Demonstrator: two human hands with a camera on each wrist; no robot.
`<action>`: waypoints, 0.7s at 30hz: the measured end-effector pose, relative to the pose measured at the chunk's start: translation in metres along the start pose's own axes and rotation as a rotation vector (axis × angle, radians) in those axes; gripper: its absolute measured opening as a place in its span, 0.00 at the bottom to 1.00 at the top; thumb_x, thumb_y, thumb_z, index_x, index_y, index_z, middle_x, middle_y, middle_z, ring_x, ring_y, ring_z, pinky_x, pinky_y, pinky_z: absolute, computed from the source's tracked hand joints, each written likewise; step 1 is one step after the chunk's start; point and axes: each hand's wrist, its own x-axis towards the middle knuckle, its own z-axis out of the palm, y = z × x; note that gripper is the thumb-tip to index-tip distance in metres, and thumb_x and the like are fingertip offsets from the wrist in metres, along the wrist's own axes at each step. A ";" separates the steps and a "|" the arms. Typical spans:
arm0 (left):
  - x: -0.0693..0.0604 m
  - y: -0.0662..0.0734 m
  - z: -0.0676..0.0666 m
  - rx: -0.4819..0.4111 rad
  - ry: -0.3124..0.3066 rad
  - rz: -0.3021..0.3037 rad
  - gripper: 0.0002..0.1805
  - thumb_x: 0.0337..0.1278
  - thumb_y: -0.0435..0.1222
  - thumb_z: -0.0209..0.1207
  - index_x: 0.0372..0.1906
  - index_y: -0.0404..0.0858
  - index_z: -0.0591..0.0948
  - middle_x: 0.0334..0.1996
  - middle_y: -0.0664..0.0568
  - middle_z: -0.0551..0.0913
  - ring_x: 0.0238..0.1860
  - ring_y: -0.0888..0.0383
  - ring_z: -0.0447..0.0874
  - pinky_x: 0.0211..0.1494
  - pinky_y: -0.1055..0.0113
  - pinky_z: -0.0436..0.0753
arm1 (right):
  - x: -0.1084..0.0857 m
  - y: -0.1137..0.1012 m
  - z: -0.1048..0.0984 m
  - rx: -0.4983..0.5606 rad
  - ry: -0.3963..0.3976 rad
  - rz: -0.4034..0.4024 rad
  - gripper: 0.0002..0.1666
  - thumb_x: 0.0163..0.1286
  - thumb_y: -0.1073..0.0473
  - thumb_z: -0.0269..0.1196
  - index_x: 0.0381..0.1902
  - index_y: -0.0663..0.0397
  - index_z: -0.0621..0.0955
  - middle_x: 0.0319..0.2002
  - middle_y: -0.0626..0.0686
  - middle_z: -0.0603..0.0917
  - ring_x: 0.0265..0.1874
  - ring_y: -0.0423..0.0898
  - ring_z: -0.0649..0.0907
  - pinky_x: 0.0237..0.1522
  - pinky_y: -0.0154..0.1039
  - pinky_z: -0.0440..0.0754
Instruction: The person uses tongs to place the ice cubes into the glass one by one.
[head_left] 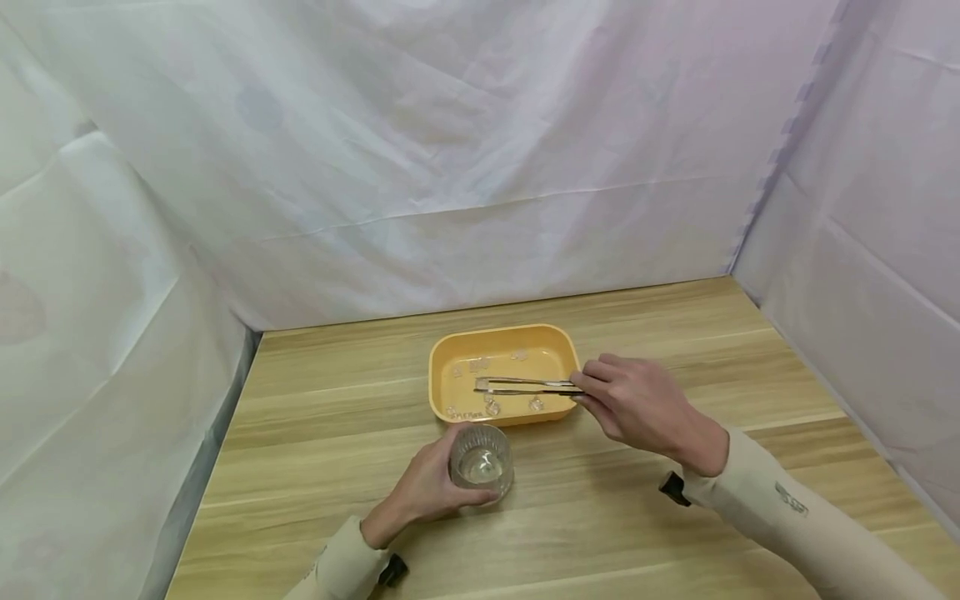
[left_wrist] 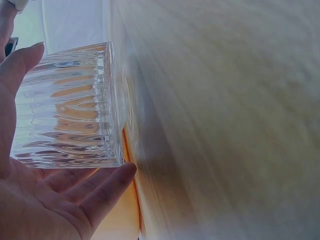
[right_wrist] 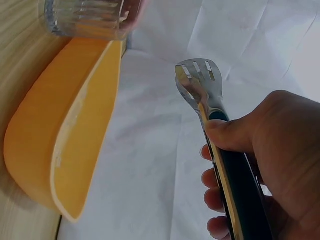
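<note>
My left hand (head_left: 438,477) is wrapped around the side of a clear ribbed glass (head_left: 501,467), thumb on the near side. The left wrist view shows the glass (left_wrist: 70,110) close up, with fingers along it. My right hand (head_left: 637,404) grips metal tongs (head_left: 532,392) by their dark handles. Their slotted ends (right_wrist: 200,75) reach over a yellow tray (head_left: 504,336). A small clear piece (head_left: 482,384) shows at the tips in the head view; whether they pinch it I cannot tell. Several clear ice-like pieces (head_left: 492,407) lie in the tray.
The tray stands on a wood-grain table (head_left: 337,400), just beyond the glass. White cloth (head_left: 450,167) hangs behind the table and along both sides.
</note>
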 end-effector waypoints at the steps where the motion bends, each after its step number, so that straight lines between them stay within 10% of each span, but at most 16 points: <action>1: 0.000 0.000 0.000 -0.002 -0.002 0.000 0.48 0.36 0.60 0.75 0.66 0.53 0.67 0.57 0.55 0.81 0.54 0.56 0.82 0.54 0.57 0.81 | 0.000 -0.002 -0.002 0.003 -0.001 -0.008 0.11 0.60 0.57 0.70 0.39 0.57 0.87 0.30 0.48 0.81 0.24 0.39 0.76 0.22 0.32 0.75; 15: -0.001 -0.001 0.000 -0.009 0.013 0.018 0.49 0.35 0.59 0.77 0.67 0.53 0.67 0.56 0.58 0.81 0.54 0.59 0.81 0.55 0.57 0.80 | 0.001 -0.017 -0.008 0.037 0.024 -0.054 0.29 0.81 0.47 0.42 0.39 0.55 0.86 0.31 0.46 0.81 0.25 0.38 0.76 0.24 0.32 0.76; 21: -0.001 -0.002 0.001 -0.003 0.023 0.018 0.50 0.34 0.59 0.77 0.67 0.54 0.67 0.56 0.59 0.81 0.54 0.59 0.81 0.55 0.57 0.80 | -0.003 -0.020 -0.006 0.060 0.018 -0.061 0.20 0.78 0.50 0.51 0.38 0.53 0.85 0.30 0.44 0.80 0.25 0.37 0.75 0.23 0.31 0.76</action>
